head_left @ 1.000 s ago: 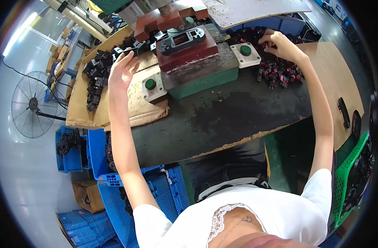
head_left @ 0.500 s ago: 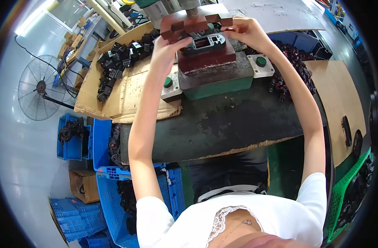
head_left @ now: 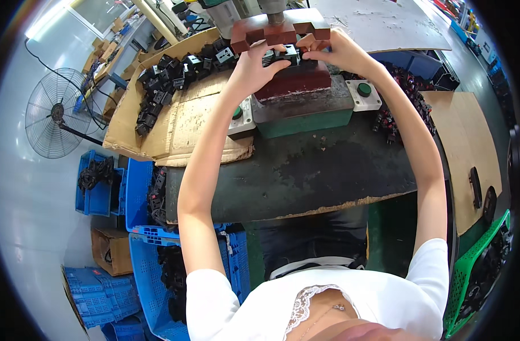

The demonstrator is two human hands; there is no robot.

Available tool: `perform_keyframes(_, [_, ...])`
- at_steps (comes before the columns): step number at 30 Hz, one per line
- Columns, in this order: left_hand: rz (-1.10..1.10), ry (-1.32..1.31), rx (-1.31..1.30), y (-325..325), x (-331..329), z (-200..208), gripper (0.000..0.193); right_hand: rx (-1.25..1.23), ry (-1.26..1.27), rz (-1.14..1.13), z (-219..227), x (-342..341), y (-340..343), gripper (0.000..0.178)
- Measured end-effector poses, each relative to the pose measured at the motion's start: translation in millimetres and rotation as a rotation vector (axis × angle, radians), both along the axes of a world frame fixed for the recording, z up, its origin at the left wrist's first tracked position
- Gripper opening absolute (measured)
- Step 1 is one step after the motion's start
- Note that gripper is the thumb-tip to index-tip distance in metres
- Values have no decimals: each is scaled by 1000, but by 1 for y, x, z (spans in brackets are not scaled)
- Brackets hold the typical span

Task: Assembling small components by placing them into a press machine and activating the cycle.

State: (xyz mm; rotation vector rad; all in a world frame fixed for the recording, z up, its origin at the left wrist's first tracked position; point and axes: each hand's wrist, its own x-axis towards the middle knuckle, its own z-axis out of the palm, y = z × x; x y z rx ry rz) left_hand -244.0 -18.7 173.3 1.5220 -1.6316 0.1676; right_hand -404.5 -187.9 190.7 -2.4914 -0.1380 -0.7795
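Under the dark red stepped upper block [head_left: 280,34] of a press, both my hands work over the dark red lower block [head_left: 294,86]. My left hand [head_left: 254,69] is closed on the left side of a small black and light grey plastic part [head_left: 289,55], its thumb along the near side. At the part's right end, my right hand [head_left: 344,55] has thumb and fingers drawn together. What they pinch is too small and hidden to name. The lower block rests on a green metal base [head_left: 305,124].
Green-button boxes flank the base, one at the left [head_left: 241,117], one at the right [head_left: 366,95]. An open cardboard box [head_left: 180,128] at the left holds several black parts. Dark red and black pieces [head_left: 404,96] lie at the right. Blue crates [head_left: 143,273] stand lower left.
My left hand has moved right and inward, over the grey-framed piece seen before on the lower block. My right thumb and fingers have come in to the part's right end. The view shifted slightly.
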Motion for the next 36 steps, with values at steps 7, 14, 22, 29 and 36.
perform_keyframes(7, [15, -157, -5, 10, -9, 4, 28, 49, -60, 86, -9, 3, -1, 20])
perform_keyframes(14, [182, -147, -140, 42, -12, 7, 19, -173, -63, 100, -3, -2, -4, 15])
perform_keyframes(22, [418, -235, 489, 119, -19, 0, 47, -182, -62, 66, -5, -5, 1, 18])
perform_keyframes(29, [351, -320, 679, 125, -17, 1, 55, -122, 36, 86, 5, -17, 0, 19])
perform_keyframes(36, [366, -341, 649, 125, -11, 0, 56, -284, 245, -179, 13, -98, -5, 8])
